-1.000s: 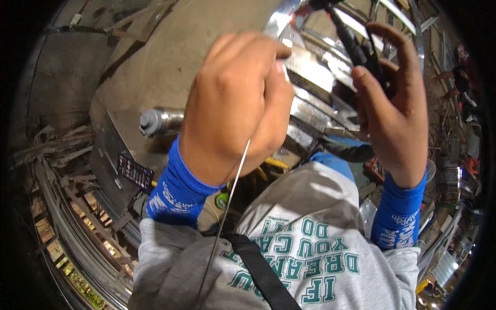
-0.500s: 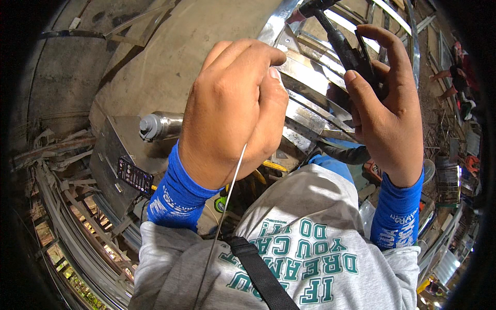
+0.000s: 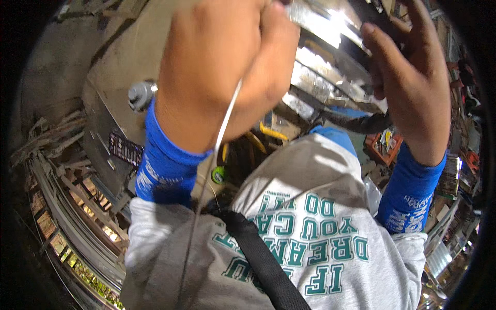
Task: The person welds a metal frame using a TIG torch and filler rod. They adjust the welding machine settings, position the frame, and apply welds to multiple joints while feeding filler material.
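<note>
My left hand [image 3: 222,72], in a blue sleeve, is closed around a thin metal filler rod [image 3: 226,119]. The rod's tail runs down past my wrist and in front of my shirt; its tip is hidden behind the hand. At the upper right, my right hand [image 3: 421,93] curls around a black welding torch [image 3: 368,11], blurred and partly cut off by the top edge. A thick dark hose [image 3: 356,124] sags below the right hand. Between and beyond my hands lies shiny metal framework [image 3: 312,72] with bright glare on it.
A steel bottle with a grey lid [image 3: 140,96] and a phone [image 3: 125,150] are on the left. Yellow-handled tools [image 3: 273,132] and a green tape measure [image 3: 219,175] lie below my left hand. An orange tray [image 3: 382,150] stands at right; long metal bars [image 3: 77,248] fill the lower left.
Both hands have moved up in view, the left slightly leftward and the right further rightward. The torch head, visible before, is now mostly out of the picture. The view has shifted and blurred.
</note>
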Tool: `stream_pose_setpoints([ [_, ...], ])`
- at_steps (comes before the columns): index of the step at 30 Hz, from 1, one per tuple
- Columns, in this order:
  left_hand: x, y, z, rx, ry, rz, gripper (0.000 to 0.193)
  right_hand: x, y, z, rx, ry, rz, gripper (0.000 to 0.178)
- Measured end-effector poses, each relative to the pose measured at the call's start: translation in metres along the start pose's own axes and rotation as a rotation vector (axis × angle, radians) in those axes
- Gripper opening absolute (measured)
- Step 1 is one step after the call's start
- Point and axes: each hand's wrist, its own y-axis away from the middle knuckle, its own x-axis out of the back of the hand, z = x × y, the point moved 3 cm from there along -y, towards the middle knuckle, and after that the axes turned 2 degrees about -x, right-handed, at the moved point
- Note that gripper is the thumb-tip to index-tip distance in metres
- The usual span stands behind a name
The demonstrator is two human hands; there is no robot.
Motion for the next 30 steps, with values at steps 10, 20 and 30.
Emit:
stream_pose_setpoints([
  [10,0.005,0.007,0.001,-0.037,-0.083,0.044,0.024,0.005,-0.009,0.012,0.005,0.146,-0.081,0.058],
  [20,0.005,0.005,-0.003,-0.064,-0.138,0.078,0.024,-0.011,-0.001,0.004,0.104,-0.119,-0.064,0.056],
  [30,0.006,0.001,0.000,-0.052,-0.079,0.072,0.024,-0.014,0.004,-0.022,0.185,-0.385,-0.116,0.057],
])
